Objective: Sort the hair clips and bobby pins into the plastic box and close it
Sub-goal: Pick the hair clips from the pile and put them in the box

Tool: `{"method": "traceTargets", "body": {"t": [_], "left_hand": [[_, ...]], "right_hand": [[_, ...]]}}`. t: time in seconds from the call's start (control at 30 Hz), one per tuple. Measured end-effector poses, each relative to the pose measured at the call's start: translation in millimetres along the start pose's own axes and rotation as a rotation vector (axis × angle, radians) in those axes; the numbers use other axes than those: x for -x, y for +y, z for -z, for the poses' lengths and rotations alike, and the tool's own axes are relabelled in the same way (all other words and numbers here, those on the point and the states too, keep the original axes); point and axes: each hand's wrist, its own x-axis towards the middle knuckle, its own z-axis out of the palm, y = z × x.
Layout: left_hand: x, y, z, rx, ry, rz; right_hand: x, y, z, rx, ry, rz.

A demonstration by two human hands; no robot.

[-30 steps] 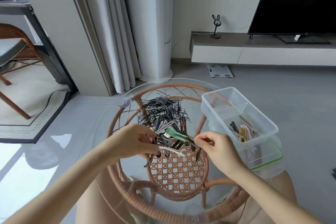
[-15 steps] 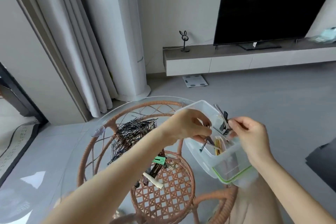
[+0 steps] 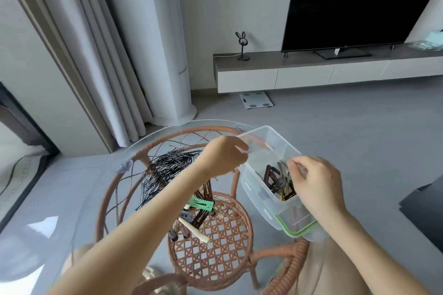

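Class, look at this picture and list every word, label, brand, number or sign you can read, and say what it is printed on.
No text can be read in this view.
Large black television: a small mark at the middle of its lower edge, too small to read.
White bathroom scale on the floor: faint grey marks, too blurred to read.
Clear plastic box and green hair clip: no print visible.

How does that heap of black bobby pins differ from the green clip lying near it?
The bobby pins are thin black wires, many of them tangled in a spread-out heap; the green clip is one single piece, flat, broad and brightly coloured. The pins lie farther from the person, the green clip nearer, among a few brown and cream clips. Both rest on the glass tabletop, still outside the plastic box.
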Motion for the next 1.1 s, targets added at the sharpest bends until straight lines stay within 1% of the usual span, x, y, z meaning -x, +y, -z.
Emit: {"method": "traceTargets", "body": {"t": [0.03,0.1,0.13,0.2,0.3,0.37,0.4,0.47,0.57,0.63,0.77,0.87,1.0,1.1], "left_hand": [[7.8,-8.3,8.4,-0.058,0.021,0.002],[25.9,-28.5,21.5,-0.216,0.026,0.034],[35.9,-38.5,25.7,-0.274,0.018,0.059],[57.1,-59.4,30.3,-0.342,-0.015,0.122],[88.2,-90.3,28.0,-0.432,-0.044,0.236],[106.0,-107.7,19.2,-0.455,-0.021,0.321],[113.5,-114.5,13.2,-0.452,-0.007,0.359],[122.8,-122.2,-0.2,-0.405,0.023,0.416],[124.1,-124.2,-14.4,-0.355,0.106,0.481],[120.1,-123.2,-19.6,-0.339,0.154,0.504],[111.5,-122.5,-28.2,-0.308,0.15,0.498],[107.6,-122.2,-29.0,-0.259,0.182,0.503],[107.6,-126.7,-28.0,-0.162,0.285,0.522],[109.2,-129.8,-28.6,-0.123,0.333,0.527]], "right_hand": [[5.1,-10.2,0.6,-0.053,-0.012,0.058],[18.4,-33.3,-0.6,-0.155,-0.102,0.19],[26.3,-43.3,-3.2,-0.185,-0.177,0.251],[42.0,-60.0,-15.3,-0.194,-0.384,0.336],[61.4,-72.2,-47.0,-0.072,-0.68,0.373],[68.3,-75.8,-69.0,0.063,-0.774,0.343],[70.3,-79.1,-79.0,0.111,-0.779,0.34],[74.2,-86.4,-92.4,0.143,-0.722,0.346],[79.7,-96.7,-97.4,0.072,-0.656,0.334],[82.0,-100.5,-96.8,0.008,-0.672,0.297],[80.4,-100.9,-93.8,-0.19,-0.714,0.161],[76.2,-97.1,-90.2,-0.286,-0.733,0.041],[72.6,-89.6,-85.3,-0.331,-0.642,-0.01],[66.7,-90.3,-72.9,-0.348,-0.608,-0.003]]}}
